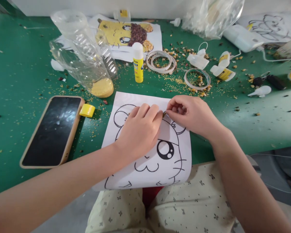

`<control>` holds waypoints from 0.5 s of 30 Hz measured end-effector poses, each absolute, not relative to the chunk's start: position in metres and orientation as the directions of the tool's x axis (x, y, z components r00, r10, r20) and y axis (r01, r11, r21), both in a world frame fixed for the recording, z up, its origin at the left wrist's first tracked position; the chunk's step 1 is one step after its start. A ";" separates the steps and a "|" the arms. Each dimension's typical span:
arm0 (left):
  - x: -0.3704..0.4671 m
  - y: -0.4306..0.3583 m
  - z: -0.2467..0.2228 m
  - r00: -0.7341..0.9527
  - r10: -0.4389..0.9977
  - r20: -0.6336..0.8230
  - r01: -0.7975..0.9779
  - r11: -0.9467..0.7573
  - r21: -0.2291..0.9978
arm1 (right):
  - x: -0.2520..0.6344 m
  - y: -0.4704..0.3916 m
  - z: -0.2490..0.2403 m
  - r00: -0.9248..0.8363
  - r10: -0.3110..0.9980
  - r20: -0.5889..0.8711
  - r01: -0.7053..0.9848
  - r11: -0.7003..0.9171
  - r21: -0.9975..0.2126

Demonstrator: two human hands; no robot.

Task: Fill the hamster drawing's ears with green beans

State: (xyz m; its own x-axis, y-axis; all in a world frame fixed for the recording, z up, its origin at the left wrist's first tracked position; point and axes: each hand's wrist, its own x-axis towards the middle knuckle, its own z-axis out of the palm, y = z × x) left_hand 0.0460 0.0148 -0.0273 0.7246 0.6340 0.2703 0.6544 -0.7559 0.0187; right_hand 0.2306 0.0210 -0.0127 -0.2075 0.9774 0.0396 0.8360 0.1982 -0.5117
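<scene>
Rests left hand (139,132) on animal drawing (170,176), can't tell fingertip state; pinches dark bit (164,114) with right hand (194,113).

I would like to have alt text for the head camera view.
A person's left hand lies over a line-drawn animal face on white paper, the right hand near its upper outline. Behind, on a green table, are a glue stick and scattered grains.

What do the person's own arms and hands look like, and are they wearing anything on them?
The left hand and right hand are ungloved, with no ring or bracelet visible. The left forearm and right forearm are bare; no sleeves, cables or markings show.
</scene>
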 end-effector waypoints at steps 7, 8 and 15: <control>0.046 0.015 -0.027 0.721 0.639 0.268 0.660 -0.751 0.012 | 0.229 0.021 -0.013 -0.199 0.979 0.045 0.856 0.196 -0.479; 0.046 0.015 -0.027 0.722 0.638 0.267 0.660 -0.751 0.013 | 0.229 0.021 -0.013 -0.200 0.979 0.044 0.856 0.196 -0.478; 0.046 0.015 -0.027 0.722 0.640 0.263 0.658 -0.753 0.026 | 0.231 0.023 -0.015 -0.181 0.981 0.065 0.850 0.190 -0.492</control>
State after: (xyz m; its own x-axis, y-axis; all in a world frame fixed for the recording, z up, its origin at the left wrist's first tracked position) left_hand 0.0459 0.0149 -0.0272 0.7218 0.6401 0.2633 0.6580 -0.7526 0.0258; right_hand 0.2315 0.0228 -0.0148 -0.1810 0.9813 0.0654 0.8498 0.1895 -0.4919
